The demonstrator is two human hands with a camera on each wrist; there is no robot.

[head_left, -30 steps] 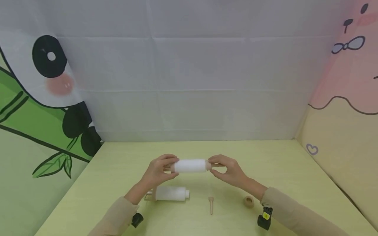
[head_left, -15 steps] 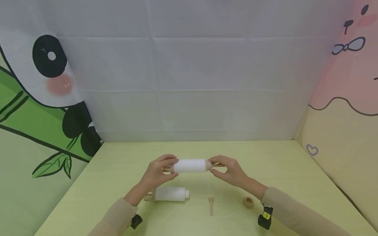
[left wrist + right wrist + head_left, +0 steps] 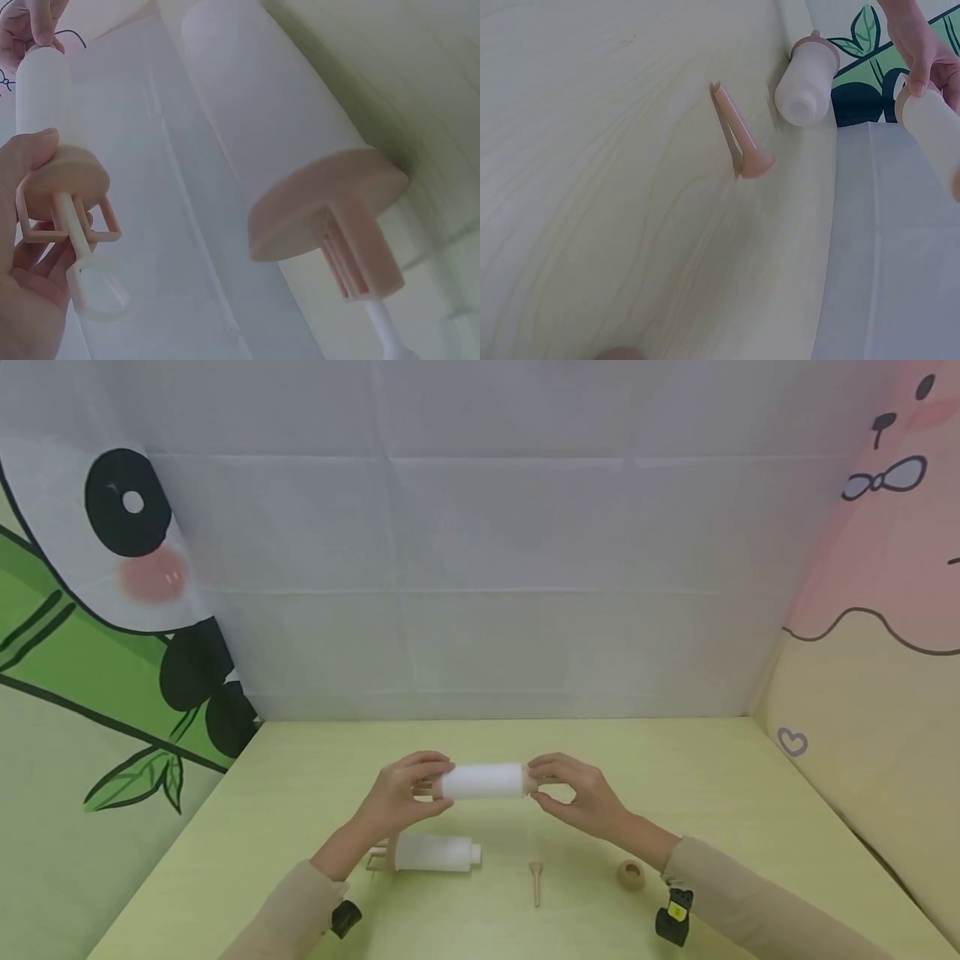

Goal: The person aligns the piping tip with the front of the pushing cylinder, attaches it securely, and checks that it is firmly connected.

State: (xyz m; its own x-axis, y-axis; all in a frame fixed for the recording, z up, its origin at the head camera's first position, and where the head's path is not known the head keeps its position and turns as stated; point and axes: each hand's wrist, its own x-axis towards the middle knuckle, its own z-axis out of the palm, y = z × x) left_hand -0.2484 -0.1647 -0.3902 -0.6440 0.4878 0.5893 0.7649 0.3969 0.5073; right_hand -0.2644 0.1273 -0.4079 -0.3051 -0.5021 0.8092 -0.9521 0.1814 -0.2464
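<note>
In my head view, the left hand [image 3: 401,789] hides part of the raised white cylinder [image 3: 482,782] at its nine o'clock end, the right hand [image 3: 583,789] part at three. My left wrist view crops the lying cylinder [image 3: 274,90] at twelve and its pale rod [image 3: 380,322] at five. At seven in my right wrist view, a cut-off sliver [image 3: 621,355] defeats me.

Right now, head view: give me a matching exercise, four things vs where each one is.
Things
1. white cylinder with peach ends
2. white cylinder with white nozzle
3. flared stick
4. small round piece

Places
A. rightmost of the three lying on the table
B. middle of those three
C. raised, held by left grip and right grip
D. leftmost of those three

Pairs: 1-C, 2-D, 3-B, 4-A
</note>
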